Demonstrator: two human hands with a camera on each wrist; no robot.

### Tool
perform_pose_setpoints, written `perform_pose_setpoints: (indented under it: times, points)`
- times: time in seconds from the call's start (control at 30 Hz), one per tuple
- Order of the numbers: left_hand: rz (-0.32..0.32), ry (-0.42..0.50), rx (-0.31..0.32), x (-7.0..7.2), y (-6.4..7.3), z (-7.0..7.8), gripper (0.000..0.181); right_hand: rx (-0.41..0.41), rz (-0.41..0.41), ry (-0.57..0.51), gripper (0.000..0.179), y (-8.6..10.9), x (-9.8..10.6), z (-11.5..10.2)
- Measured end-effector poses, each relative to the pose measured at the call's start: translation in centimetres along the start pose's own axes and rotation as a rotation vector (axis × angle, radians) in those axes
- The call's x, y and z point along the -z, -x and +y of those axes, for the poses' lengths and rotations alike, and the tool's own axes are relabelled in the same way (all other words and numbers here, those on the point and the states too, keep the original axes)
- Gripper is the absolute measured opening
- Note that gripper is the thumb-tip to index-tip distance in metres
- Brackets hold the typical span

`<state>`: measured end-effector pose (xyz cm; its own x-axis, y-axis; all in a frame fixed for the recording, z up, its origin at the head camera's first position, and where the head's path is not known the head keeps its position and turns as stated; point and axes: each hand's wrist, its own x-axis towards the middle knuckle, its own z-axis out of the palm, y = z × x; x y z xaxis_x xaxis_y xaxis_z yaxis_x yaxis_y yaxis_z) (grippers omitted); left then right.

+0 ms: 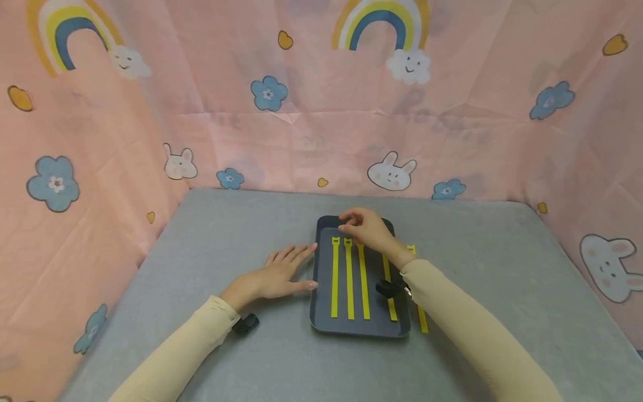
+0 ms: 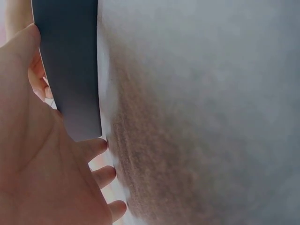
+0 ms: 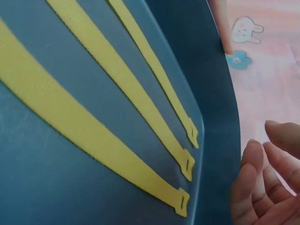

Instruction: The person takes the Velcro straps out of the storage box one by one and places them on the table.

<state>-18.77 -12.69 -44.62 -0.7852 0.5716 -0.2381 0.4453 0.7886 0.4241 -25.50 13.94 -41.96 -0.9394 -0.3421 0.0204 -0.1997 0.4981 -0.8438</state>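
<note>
A dark grey tray [image 1: 378, 315] lies on the table with several yellow slotted cable straps in it. Three straps [image 1: 350, 285] run side by side at its left, and another strap [image 1: 393, 310] lies further right. One more yellow strap [image 1: 423, 319] is on the table just outside the tray's right edge, partly covered by the right forearm. My left hand [image 1: 277, 276] is spread at the tray's left side, fingertips and thumb at its wall. Over the tray's far end hovers my right hand [image 1: 370, 230], fingers loosely bent, thumb apart from them in the right wrist view, nothing held.
The grey cloth-covered table [image 1: 241, 223] extends around the tray. A pink printed curtain [image 1: 311, 134] encloses its back and sides. Black wrist cameras [image 1: 246, 324] are strapped to both wrists.
</note>
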Motion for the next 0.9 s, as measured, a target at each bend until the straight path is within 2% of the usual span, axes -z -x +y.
perform_pose_setpoints:
  times: [0.6, 0.9]
  points:
    - [0.008, 0.019, -0.002, 0.0, 0.0, -0.1, 0.088, -0.157, -0.042, 0.072, 0.034, -0.8, -1.9, 0.8]
    - [0.0, 0.022, -0.008, 0.2, 0.0, 0.0, 0.089, -0.176, -0.044, 0.112, 0.037, -0.6, -2.2, 0.9]
